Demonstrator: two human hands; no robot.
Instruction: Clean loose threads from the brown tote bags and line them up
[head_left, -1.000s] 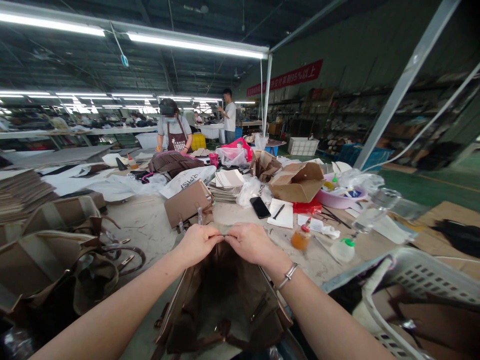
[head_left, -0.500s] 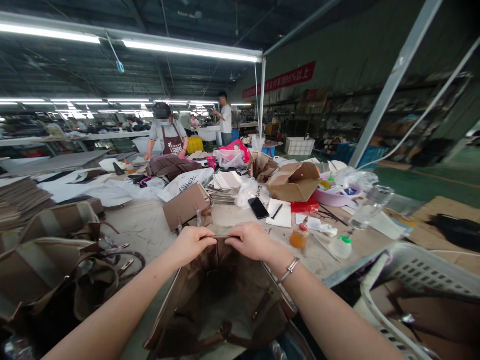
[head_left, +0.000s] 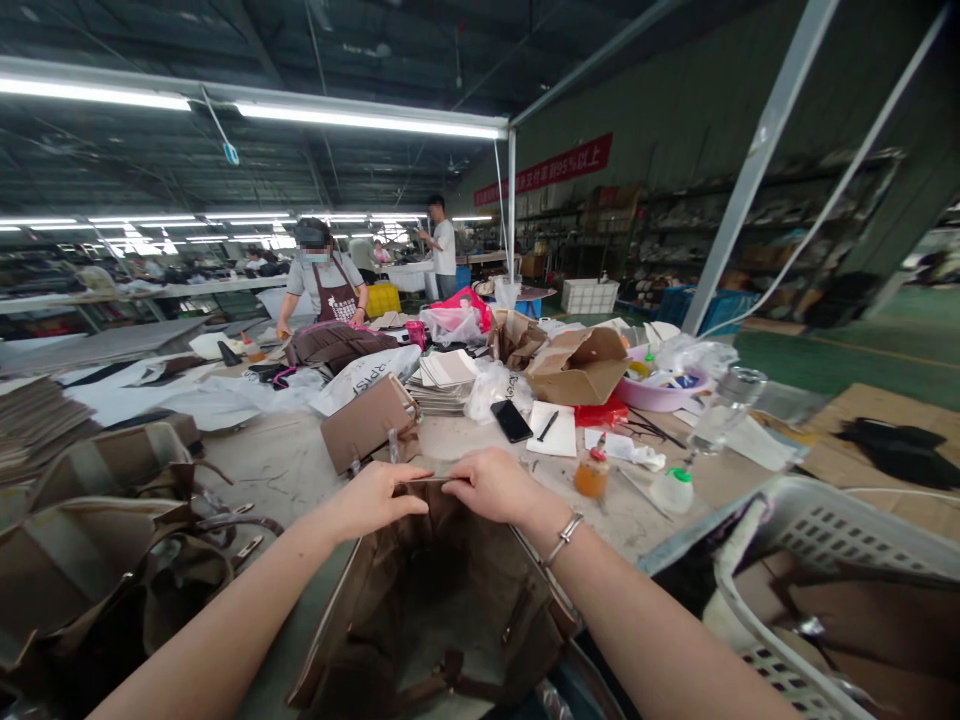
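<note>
A brown leather bag point(head_left: 442, 610) stands open on the worktable point(head_left: 292, 460) right in front of me. My left hand point(head_left: 371, 500) and my right hand point(head_left: 491, 485) both pinch the far top edge of the bag's opening, fingertips almost touching. A metal bracelet sits on my right wrist. The bag's dark inside and a strap near its bottom show between my forearms.
Tan bags point(head_left: 97, 540) pile at the left. A flat brown bag point(head_left: 367, 420), a phone point(head_left: 511, 421), a notepad with pen point(head_left: 551, 430), glue bottles point(head_left: 591, 474) and a cardboard box point(head_left: 581, 365) lie beyond. A white basket point(head_left: 810, 590) is at right. A person in an apron point(head_left: 322, 285) works farther back.
My hands stay on the bag's far edge and press it slightly down and toward me. The left fingers have flattened along the rim. The view has shifted a little.
</note>
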